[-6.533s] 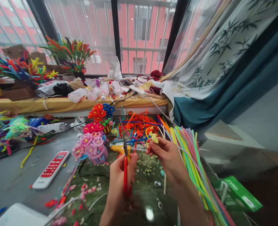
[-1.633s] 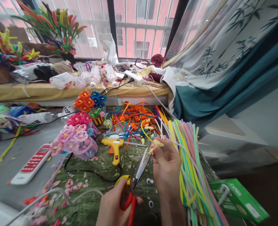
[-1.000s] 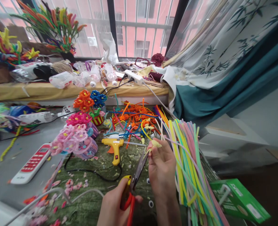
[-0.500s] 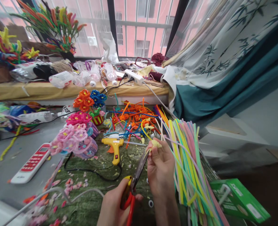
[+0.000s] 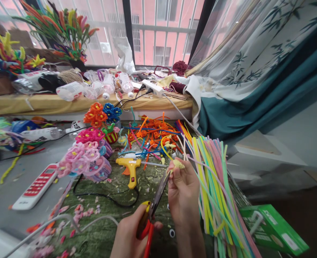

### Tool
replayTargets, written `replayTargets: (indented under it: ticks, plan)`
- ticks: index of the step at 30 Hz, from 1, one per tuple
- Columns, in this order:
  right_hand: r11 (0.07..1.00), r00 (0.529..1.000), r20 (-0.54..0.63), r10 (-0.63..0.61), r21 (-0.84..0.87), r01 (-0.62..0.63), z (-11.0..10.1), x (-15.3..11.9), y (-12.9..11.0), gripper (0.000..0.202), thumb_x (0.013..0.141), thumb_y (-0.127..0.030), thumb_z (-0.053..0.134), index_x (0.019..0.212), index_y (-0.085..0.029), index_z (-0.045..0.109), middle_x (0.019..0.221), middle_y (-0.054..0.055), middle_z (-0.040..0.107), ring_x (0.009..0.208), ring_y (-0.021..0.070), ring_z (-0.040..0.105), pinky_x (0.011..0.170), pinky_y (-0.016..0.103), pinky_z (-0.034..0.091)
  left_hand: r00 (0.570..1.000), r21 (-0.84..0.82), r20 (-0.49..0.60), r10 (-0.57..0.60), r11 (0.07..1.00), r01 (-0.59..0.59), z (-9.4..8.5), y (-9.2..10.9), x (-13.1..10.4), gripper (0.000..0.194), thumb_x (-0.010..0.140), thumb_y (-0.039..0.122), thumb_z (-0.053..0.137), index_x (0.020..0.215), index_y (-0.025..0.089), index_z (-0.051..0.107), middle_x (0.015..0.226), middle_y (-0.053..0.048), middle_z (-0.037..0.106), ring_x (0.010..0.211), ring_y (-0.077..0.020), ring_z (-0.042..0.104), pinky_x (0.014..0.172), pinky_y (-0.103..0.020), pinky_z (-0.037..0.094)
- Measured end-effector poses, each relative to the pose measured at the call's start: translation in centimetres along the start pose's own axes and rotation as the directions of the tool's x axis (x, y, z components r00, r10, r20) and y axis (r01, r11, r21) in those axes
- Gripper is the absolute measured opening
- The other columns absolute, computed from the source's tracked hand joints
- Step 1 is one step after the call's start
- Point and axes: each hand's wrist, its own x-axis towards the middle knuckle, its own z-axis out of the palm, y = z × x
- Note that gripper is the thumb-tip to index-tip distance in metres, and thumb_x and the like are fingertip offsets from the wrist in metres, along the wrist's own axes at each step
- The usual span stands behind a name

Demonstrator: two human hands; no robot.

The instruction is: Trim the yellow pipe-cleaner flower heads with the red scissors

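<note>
My left hand (image 5: 133, 231) is closed around the scissors (image 5: 147, 229), which have red and yellow handles. Their blades point up and right, the tips touching or very near a small pale yellow fuzzy piece (image 5: 178, 164). That piece is pinched between the thumb and fingers of my right hand (image 5: 183, 190). Left of the hands, a yellow glue gun (image 5: 131, 169) lies on the green mat. A bundle of pastel pipe cleaners (image 5: 212, 182) is just right of my right hand.
Pipe-cleaner flowers (image 5: 81, 157) stand left of the glue gun, near a white and red remote (image 5: 36, 188). Orange pieces (image 5: 158, 130) lie behind my hands. A green box (image 5: 273, 227) sits at lower right. Bottles (image 5: 71, 90) and a power strip (image 5: 153, 87) line the ledge.
</note>
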Motion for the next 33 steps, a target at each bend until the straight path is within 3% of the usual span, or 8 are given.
replayTargets:
  ticks: [14,24,33]
  plan:
    - [1.0,0.999,0.051,-0.019,0.026,0.018,-0.4,0.1,0.2,0.019,0.068,-0.026,0.089,0.082,-0.024,0.077,0.068,-0.004,0.067,0.058,0.0063,0.056,0.056,0.015,0.048,0.995,-0.047,0.064,-0.073,0.996,0.076,-0.5,1.0,0.2,0.039,0.082,0.055,0.063,0.07,0.02,0.052,0.058,0.01,0.035,0.055,-0.0094,0.03,0.052,-0.02,0.027]
    - [0.999,0.997,0.073,-0.037,-0.005,0.038,-0.3,0.1,0.0,0.02,0.068,-0.027,0.089,0.08,-0.022,0.074,0.069,-0.003,0.065,0.057,0.0075,0.055,0.055,0.018,0.047,0.992,-0.071,0.089,-0.086,0.993,0.093,-0.8,1.7,0.2,0.048,0.081,0.066,0.06,0.069,0.02,0.052,0.06,0.009,0.034,0.056,-0.0098,0.029,0.053,-0.021,0.025]
    - [0.994,0.986,0.123,-0.109,-0.007,0.11,-0.3,0.0,-0.3,0.017,0.072,-0.027,0.086,0.083,-0.024,0.074,0.067,-0.004,0.065,0.057,0.0079,0.055,0.054,0.018,0.047,0.988,-0.061,0.106,-0.108,0.992,0.115,-1.2,2.3,0.1,0.037,0.08,0.051,0.064,0.066,0.02,0.05,0.06,0.01,0.034,0.056,-0.0092,0.029,0.053,-0.02,0.024]
